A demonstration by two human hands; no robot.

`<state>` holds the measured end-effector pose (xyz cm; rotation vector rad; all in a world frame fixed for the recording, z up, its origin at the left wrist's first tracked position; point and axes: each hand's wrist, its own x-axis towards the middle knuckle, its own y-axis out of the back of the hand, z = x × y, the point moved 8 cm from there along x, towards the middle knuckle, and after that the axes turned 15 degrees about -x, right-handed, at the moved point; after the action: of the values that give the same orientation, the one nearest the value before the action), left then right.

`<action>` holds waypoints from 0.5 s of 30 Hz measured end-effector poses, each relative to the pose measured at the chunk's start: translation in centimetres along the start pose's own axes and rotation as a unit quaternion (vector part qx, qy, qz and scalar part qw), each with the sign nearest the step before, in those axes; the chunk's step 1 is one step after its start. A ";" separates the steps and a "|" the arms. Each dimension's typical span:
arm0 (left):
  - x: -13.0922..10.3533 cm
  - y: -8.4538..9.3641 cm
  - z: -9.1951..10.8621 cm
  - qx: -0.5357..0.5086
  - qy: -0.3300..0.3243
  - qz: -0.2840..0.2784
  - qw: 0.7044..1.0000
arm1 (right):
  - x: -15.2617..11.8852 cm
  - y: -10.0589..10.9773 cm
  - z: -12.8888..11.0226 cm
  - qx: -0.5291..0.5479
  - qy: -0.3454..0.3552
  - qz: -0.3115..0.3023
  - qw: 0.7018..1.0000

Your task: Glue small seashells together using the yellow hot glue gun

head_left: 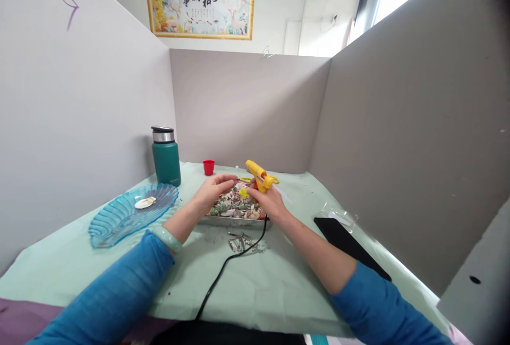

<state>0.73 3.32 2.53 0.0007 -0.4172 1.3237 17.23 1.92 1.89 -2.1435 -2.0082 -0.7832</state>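
Observation:
A yellow glue gun (260, 175) with a black cord is gripped in my right hand (268, 197), its nozzle pointing up and away to the left. A small yellow flower-shaped piece (243, 192) is beside the fingers of that hand. My left hand (217, 190) is over the left side of a metal tray (235, 222) of small shells and trinkets, fingers pressed together near a thin dark item; what they hold is too small to make out. Below the tray, several metal clips (240, 242) lie on the cloth.
At the left, a blue shell-shaped dish (115, 221) holds a white decorated piece (145, 203). Behind it stands a green bottle (166, 156), with a red cup (209, 167) farther back. A black flat item (350, 247) and clear plastic bag (338, 216) lie right. Partitions surround the table.

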 end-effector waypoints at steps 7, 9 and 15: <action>0.7 -0.6 2.5 0.080 -0.044 0.025 0.995 | -0.2 -0.2 -0.4 -0.001 0.005 -0.012 1.000; 1.2 -0.8 2.9 0.091 -0.052 0.025 0.994 | -0.2 -0.4 -0.4 0.009 0.007 -0.018 1.000; 2.4 -1.4 5.1 0.203 -0.095 0.035 0.974 | 0.1 -0.5 1.0 0.028 -0.024 -0.020 0.999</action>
<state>0.93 4.06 8.31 0.4612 -0.3021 1.4641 17.04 2.43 0.96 -2.1177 -2.0755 -0.6790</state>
